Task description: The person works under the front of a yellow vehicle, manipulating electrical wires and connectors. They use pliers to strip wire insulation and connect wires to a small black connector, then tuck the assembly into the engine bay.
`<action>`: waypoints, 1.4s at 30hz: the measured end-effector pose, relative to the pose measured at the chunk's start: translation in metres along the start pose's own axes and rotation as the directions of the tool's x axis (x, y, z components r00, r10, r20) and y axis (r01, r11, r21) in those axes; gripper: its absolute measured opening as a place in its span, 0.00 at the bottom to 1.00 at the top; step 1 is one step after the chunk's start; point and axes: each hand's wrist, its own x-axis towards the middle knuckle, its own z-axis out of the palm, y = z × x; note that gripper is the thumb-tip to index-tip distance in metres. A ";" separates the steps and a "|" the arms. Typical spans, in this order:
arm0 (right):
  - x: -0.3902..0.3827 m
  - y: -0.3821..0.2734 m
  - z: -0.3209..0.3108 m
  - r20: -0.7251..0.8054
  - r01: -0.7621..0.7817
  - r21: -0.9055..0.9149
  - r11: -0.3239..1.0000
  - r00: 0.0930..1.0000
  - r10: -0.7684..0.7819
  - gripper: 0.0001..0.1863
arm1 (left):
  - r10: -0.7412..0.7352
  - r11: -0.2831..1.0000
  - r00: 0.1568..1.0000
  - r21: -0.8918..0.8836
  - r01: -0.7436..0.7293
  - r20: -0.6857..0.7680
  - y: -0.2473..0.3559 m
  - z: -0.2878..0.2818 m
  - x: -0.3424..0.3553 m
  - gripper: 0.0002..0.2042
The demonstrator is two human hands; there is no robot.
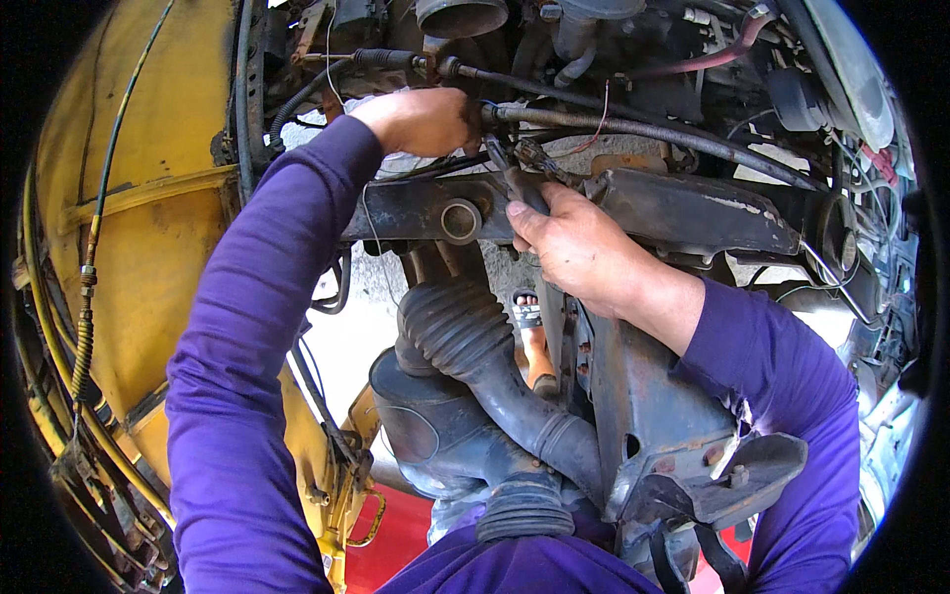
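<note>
My right hand [584,243] is closed round the dark handles of a pair of pliers [522,185]. The metal jaws point up and left, close to the end of a ribbed hose [554,118] and some thin wires. My left hand [427,121] is closed just left of that hose end, with its back toward me. Its fingertips are hidden, so what they grip cannot be made out. Below both hands runs a black metal crossbeam [396,212] with a round hole in it.
A yellow body panel [148,198] with cables stands at left. Below the beam, a corrugated black duct [455,327] joins a dark canister [421,421]. A metal bracket [732,480] juts out at lower right. A sandalled foot [529,317] shows on the ground through the gap.
</note>
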 end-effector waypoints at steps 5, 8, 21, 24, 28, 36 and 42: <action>0.004 0.009 -0.004 -0.002 0.047 -0.062 0.997 0.999 -0.047 0.18 | -0.266 0.860 0.956 -0.418 0.293 0.124 0.027 -0.031 -0.018 0.23; 0.004 0.007 -0.001 -0.002 0.045 -0.075 0.996 0.999 -0.045 0.18 | -0.319 0.809 0.931 -0.461 0.364 0.175 0.028 -0.035 -0.024 0.30; -0.009 -0.010 -0.003 -0.023 0.107 -0.214 0.971 0.993 -0.114 0.23 | -0.298 0.796 0.936 -0.492 0.351 0.186 0.023 -0.023 -0.022 0.38; -0.010 -0.008 -0.006 0.000 0.118 -0.207 0.971 0.993 -0.121 0.23 | -0.310 0.817 0.933 -0.451 0.359 0.181 0.024 -0.020 -0.019 0.41; -0.009 -0.007 -0.003 -0.020 0.105 -0.179 0.978 0.994 -0.111 0.23 | -0.289 0.760 0.935 -0.545 0.354 0.204 0.023 -0.016 -0.018 0.42; -0.008 -0.008 -0.002 -0.051 0.055 -0.175 0.983 0.997 -0.065 0.22 | -0.295 0.591 0.948 -0.757 0.278 0.119 0.022 0.012 -0.015 0.34; -0.009 -0.002 -0.002 -0.069 0.067 -0.141 0.988 0.995 -0.077 0.22 | -0.310 0.599 0.951 -0.773 0.209 0.017 0.027 0.020 -0.017 0.32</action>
